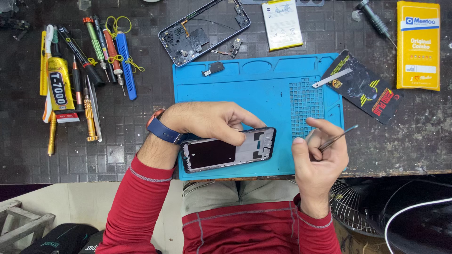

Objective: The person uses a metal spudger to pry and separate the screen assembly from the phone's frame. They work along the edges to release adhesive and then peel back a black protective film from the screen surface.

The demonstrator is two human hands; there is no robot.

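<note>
- A yellow glue tube with a dark label is seen at the far left, lying among screwdrivers and a blue pry tool on the dark workbench.
- The left hand, with a blue-strapped watch on its wrist, is closed on the phone frame; its fingers are curled over the frame's far edge.
- The phone frame is held near the front edge of the blue mat, tilted slightly, with its dark inner face up; the left end is partly hidden by the hand.
- A second, opened phone body is seen beyond the mat, with small loose parts just beside it that are too small to make out.
- A white battery with a yellow top strip is laid at the far edge, its top cut off.
- The right hand is clenched around metal tweezers, whose tips point right over the mat's edge.
- A black pouch with yellow and red print is laid to the right of the mat, with a thin metal strip resting on it.
- A tall yellow packet with a blue label is placed at the far right.
- A wire fan guard below the bench is partly hidden.
</note>
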